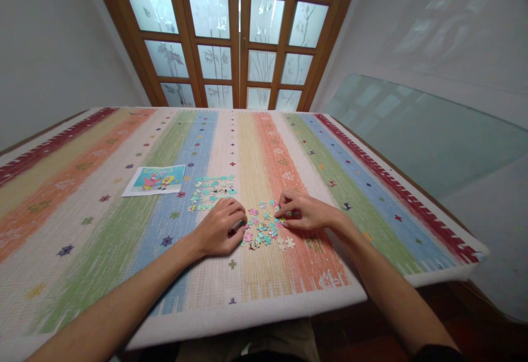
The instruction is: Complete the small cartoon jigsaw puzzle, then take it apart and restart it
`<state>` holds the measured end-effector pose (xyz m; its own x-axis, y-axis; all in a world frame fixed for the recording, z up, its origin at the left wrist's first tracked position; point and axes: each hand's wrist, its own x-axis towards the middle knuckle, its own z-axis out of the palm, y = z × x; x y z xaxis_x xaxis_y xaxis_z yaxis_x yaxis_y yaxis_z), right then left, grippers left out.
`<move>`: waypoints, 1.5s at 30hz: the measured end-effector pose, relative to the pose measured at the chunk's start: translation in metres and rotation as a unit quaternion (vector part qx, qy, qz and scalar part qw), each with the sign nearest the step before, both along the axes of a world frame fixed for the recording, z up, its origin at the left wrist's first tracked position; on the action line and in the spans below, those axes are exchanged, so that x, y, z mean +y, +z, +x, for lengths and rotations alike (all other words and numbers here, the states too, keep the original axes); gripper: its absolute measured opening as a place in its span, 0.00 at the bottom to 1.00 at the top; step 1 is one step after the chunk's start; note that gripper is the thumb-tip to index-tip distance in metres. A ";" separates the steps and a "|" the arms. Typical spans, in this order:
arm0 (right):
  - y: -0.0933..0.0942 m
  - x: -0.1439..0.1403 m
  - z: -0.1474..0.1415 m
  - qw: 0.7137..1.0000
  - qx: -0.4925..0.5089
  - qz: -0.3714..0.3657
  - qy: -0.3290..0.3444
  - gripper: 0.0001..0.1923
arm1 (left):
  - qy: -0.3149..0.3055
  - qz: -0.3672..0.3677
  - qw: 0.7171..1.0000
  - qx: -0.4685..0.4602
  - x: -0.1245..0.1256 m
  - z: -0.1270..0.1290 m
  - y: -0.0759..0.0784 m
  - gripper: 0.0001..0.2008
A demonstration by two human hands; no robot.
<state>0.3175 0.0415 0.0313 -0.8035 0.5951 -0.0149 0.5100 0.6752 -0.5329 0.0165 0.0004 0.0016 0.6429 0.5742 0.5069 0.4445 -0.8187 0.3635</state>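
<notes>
A loose pile of small jigsaw puzzle pieces (264,235), mostly teal and pink, lies on the striped tablecloth (233,307). My left hand (220,229) rests at the pile's left edge with its fingers curled in; what they hold, if anything, is hidden. From the right, my right hand (303,212) reaches to the pile, thumb and fingertips closed on a puzzle piece too small to make out well. Beyond my left hand sits a partly assembled puzzle (212,191), its pieces in rows with gaps between. A printed cartoon picture (155,180) lies flat to its left.
Wooden doors with frosted panes (216,65) stand past the table's far edge. A large glass panel (412,125) leans by the right wall. Two pale pieces (286,242) lie face down at the pile's lower right. The table's front edge runs below my forearms.
</notes>
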 end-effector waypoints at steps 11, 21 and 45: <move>-0.001 -0.002 -0.001 0.999 0.020 -0.027 0.004 0.04 | -0.014 -0.012 1.000 0.013 0.000 0.001 0.000 0.04; 0.001 -0.005 -0.008 0.993 0.019 -0.104 -0.045 0.03 | -0.018 -0.011 1.000 0.021 0.000 -0.001 0.000 0.05; 0.014 0.003 0.009 0.994 0.008 -0.038 -0.103 0.07 | -0.026 -0.029 0.999 0.012 0.000 0.001 -0.001 0.06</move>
